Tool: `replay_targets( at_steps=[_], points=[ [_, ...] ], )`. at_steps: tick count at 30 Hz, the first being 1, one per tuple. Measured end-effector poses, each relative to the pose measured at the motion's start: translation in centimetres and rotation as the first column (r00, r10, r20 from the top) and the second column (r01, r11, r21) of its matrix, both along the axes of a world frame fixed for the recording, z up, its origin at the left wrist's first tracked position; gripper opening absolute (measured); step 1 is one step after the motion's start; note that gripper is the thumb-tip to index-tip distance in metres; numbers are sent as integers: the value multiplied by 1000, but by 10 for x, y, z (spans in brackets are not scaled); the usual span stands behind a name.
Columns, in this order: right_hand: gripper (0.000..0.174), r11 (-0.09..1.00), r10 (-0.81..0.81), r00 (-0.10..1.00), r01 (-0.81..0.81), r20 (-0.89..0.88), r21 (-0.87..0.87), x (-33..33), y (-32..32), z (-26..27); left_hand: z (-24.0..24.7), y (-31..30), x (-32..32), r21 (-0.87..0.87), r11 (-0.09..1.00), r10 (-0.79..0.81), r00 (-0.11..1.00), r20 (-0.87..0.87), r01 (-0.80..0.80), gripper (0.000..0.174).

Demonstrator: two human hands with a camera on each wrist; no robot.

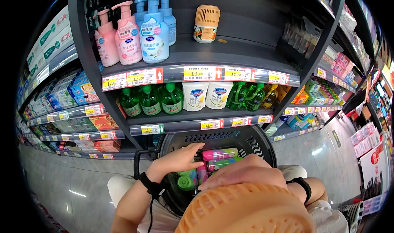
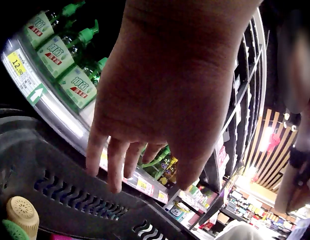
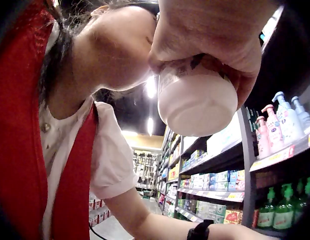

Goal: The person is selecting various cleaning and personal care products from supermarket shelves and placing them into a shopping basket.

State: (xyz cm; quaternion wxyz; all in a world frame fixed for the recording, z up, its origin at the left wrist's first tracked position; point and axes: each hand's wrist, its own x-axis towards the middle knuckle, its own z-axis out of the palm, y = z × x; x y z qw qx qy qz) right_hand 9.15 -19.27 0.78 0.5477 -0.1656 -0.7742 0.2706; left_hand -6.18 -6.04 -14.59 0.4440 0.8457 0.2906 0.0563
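My right hand [image 1: 250, 171] grips an air freshener jar with a slotted orange lid [image 1: 246, 212], raised close to the head camera. From the right wrist view its rounded white base [image 3: 197, 107] shows, with the jar tilted right by the person's face. Over the black shopping basket [image 1: 269, 149], my left hand [image 1: 178, 159] hovers with relaxed, spread fingers and nothing in them. Inside the basket lie pink and green containers [image 1: 219, 154] and a green-capped one [image 1: 186, 182]. A tan slotted cap [image 2: 23, 215] appears at its corner in the left wrist view.
A similar orange-lidded jar [image 1: 206, 23] stands on the upper shelf, right of pink and blue pump bottles [image 1: 154, 36]. Below are green pump bottles [image 1: 170, 99] and white pouches [image 1: 217, 95]. The shelf edge [image 1: 201, 124] runs just behind the basket.
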Motion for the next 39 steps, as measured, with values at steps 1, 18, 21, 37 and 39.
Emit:
replay_targets(
  at_steps=[1, 18, 21, 37, 39],
  points=[
    [69, 1000, -3, 1000, 3, 0, 0, 1, 0, 0, 3, 0, 1, -45, 999, -19, 999, 41, 20, 63],
    [88, 809, -338, 937, 338, 89, -480, 5, 44, -88, -8, -18, -1, -706, 500, 353, 626, 695, 501, 92],
    [90, 815, -413, 911, 371, 3, -445, 8, 51, -95, -8, -11, 1, -749, 464, 423, 624, 656, 472, 90],
    [60, 825, -382, 613, 563, 692, -43, 53, 42, -134, -27, -3, 8, 135, 990, 33, 990, 135, -51, 64],
    [61, 844, -268, 559, 529, 784, -89, 47, 43, -156, -29, 0, 8, 148, 986, 64, 994, 94, -78, 62]
  ],
)
